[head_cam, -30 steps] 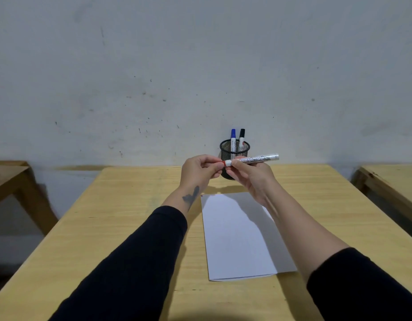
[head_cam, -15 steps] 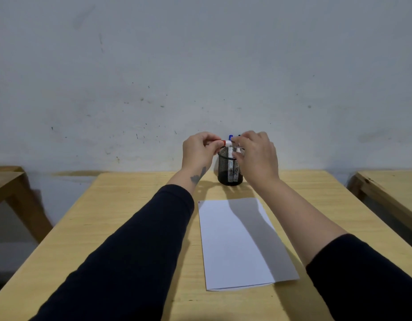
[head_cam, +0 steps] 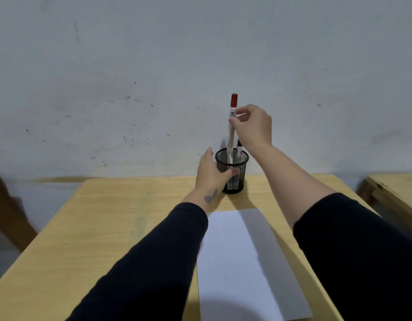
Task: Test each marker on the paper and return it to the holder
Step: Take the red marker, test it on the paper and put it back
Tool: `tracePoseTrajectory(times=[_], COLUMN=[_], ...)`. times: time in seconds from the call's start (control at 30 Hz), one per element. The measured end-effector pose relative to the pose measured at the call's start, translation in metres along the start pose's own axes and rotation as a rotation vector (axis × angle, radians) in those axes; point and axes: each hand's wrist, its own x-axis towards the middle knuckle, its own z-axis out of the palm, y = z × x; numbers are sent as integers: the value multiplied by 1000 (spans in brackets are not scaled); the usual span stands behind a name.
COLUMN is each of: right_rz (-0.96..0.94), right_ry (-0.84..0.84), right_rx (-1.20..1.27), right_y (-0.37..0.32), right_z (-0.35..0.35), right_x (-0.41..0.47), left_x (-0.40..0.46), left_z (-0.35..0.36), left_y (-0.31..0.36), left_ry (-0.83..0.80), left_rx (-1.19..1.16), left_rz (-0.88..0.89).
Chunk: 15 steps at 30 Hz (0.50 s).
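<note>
A black mesh holder [head_cam: 239,166] stands at the far edge of the wooden table [head_cam: 112,228]. My right hand [head_cam: 253,127] pinches a white marker with a red cap [head_cam: 232,117], held upright with its lower end inside the holder's mouth. My left hand [head_cam: 212,173] wraps the holder's left side, thumb across its front. Another marker with a dark cap [head_cam: 239,150] stands in the holder, partly hidden by my right wrist. A white sheet of paper [head_cam: 244,262] lies on the table between my forearms.
A grey, speckled wall rises right behind the holder. A second wooden table [head_cam: 397,193] stands at the right, and part of another wooden piece [head_cam: 6,212] shows at the left edge.
The marker was horizontal between both hands with the cap being pressed on. Now my right hand holds it upright over the holder and my left hand has dropped to grip the holder.
</note>
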Motion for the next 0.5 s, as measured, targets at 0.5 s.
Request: tracePoseTrajectory(times=[0.5], right_rz=[191], right_ry=[-114], right_rx=[-221], right_y=[45], right_z=[37], right_x=[-3], left_x=[7], left_z=[25], left_y=[-24], left_ry=[53], left_rx=[-157], left_rz=[80])
